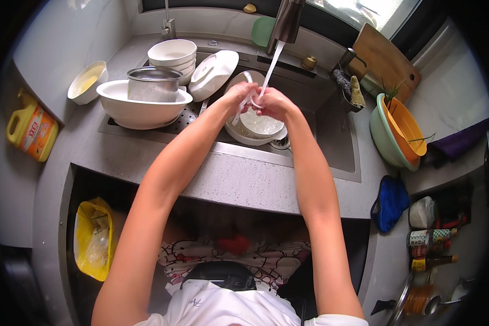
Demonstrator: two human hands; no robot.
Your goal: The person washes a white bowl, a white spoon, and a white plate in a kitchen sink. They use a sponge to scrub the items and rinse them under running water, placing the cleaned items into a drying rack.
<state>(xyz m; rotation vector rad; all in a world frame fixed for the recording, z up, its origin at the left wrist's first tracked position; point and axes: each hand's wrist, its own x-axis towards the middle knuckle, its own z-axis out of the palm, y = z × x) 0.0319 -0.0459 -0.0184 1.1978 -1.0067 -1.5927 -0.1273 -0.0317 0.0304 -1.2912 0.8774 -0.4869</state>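
Note:
Under the water running from the faucet [287, 22], my left hand [241, 94] and my right hand [274, 102] meet over the sink. Both are closed around white spoons [248, 77], whose exact number I cannot tell. Below them a white bowl [263, 122] filled with water rests in a larger white dish [244, 137] in the sink. Left of my hands a white square dish [214, 75] leans on its side by a stack of white bowls [172, 53]. A large white bowl [142, 108] carries a metal pot [153, 85].
On the left stand a white dish [87, 83] and a yellow detergent jug [34, 130]. To the right are the sink's wall [330, 122], nested green and orange basins [381, 134], a wooden cutting board [385, 61] and a blue cloth [391, 203]. A yellow bag [83, 244] hangs below the counter.

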